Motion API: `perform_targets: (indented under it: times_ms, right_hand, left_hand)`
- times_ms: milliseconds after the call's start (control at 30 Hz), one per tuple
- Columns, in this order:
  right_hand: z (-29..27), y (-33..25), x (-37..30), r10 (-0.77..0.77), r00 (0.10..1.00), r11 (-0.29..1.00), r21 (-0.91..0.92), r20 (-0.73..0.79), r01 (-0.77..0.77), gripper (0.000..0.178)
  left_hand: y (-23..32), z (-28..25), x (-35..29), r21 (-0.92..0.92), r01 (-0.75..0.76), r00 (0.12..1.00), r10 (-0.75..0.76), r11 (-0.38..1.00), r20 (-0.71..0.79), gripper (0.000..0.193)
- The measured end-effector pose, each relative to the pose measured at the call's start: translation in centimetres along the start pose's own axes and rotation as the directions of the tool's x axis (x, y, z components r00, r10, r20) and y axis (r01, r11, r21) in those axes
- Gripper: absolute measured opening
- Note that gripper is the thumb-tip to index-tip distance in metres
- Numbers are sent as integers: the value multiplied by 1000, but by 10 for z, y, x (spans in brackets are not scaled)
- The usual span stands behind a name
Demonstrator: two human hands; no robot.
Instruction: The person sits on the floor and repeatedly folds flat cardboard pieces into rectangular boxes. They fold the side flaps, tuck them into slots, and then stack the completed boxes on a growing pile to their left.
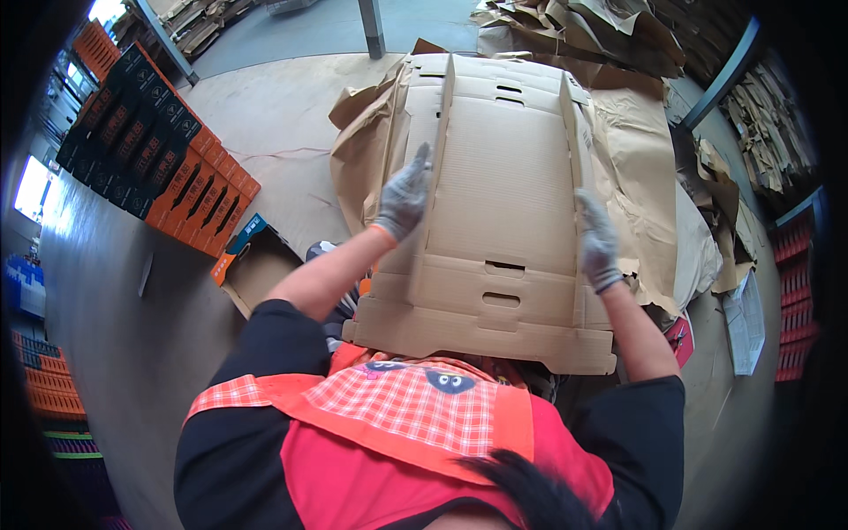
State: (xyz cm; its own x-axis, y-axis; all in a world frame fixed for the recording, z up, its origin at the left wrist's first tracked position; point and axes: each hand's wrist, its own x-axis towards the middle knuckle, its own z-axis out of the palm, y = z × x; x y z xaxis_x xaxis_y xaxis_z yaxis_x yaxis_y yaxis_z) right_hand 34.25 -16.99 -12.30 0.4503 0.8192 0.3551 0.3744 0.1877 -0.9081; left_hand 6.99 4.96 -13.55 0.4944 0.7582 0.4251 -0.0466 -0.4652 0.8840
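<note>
In front of me lies a large brown cardboard box blank (502,190), with paired slots at its far and near ends. Its long side walls are folded up from the base. My left hand (405,196), in a grey glove, lies flat against the outside of the left side wall (439,141), fingers stretched out and pointing away from me. Also gloved, my right hand (599,240) presses with straight fingers along the right side wall (576,132). The near end flap (481,334) lies unfolded close to my apron.
Crumpled brown paper (636,177) drapes under and around the blank. Stacked black and orange boxes (159,150) stand at left, an open carton (256,265) beside them. Red crates (792,291) are at far right. Blue-grey posts (371,31) rise behind, near piled cardboard (583,31).
</note>
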Motion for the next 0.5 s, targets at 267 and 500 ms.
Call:
perform_targets:
  times_ms: [267, 500]
  right_hand:
    - [-59, -69, -11, -63, 689, 506, -572, 722, 646, 27]
    - [-28, -120, -7, -453, 860, 674, -541, 235, 503, 21]
  left_hand:
    - [34, -65, 0, 293, -710, 512, 184, 641, 839, 19]
    - [108, -55, 6, 473, -606, 779, 356, 640, 516, 44]
